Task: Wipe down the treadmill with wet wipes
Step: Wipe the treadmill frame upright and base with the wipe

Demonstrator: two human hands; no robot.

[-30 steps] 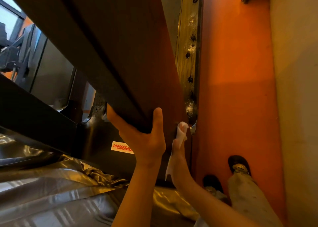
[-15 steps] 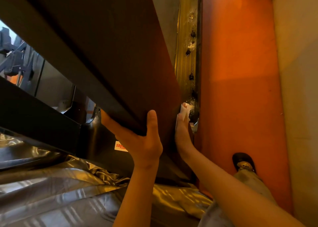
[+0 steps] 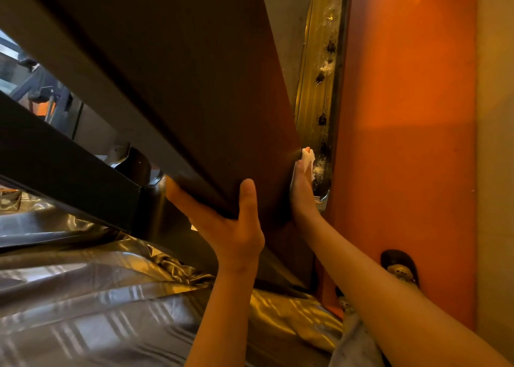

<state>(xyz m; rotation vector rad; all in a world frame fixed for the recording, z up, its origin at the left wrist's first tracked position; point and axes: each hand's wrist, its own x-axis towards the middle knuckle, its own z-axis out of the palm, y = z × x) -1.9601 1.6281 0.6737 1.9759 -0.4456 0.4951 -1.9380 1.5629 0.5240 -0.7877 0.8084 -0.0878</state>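
The left hand (image 3: 236,227) grips the lower edge of the tilted treadmill deck (image 3: 180,88) at frame centre, with the thumb curled over its near face. Just to its right, the right hand (image 3: 301,191) lies flat with fingers together, pressing the wet wipe (image 3: 309,159) to the deck's side. Only pressure seems to hold the wipe, so a stroke could shed it. If the left hand's hold slips, the deck may drop toward the sandalled foot (image 3: 400,266) at lower right.

Matt dark deck (image 3: 194,88); glossy, crinkled, seemingly plastic sheet (image 3: 97,297).
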